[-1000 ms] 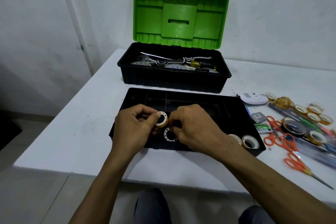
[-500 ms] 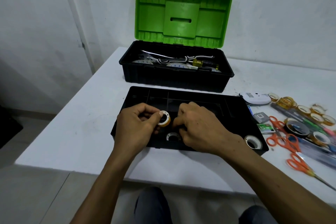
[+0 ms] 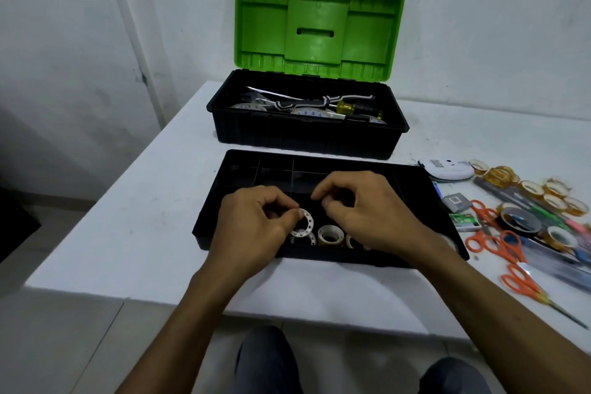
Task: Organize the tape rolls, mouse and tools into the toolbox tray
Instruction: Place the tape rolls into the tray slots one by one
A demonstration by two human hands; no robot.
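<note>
Your left hand [image 3: 256,224] pinches a small tape roll [image 3: 303,220] between thumb and forefinger. It is lower than a second ago, just above the near row of the tray [image 3: 243,166]. Your right hand [image 3: 367,214] has lifted off the roll it was setting down. Its fingers curl over the tray, and you cannot tell if they hold anything. Three placed rolls [image 3: 331,234] stand in the near compartments, so this one likely goes beside them. The far compartments are open. The tray's near wall lies close to the surface [image 3: 144,217] edge. The mouse [image 3: 447,169], scissors [image 3: 492,237] and loose rolls [image 3: 556,198] wait at right.

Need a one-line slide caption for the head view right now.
Left hand pinches a white tape roll over the black tray, right hand close beside, other rolls already inside.
</note>
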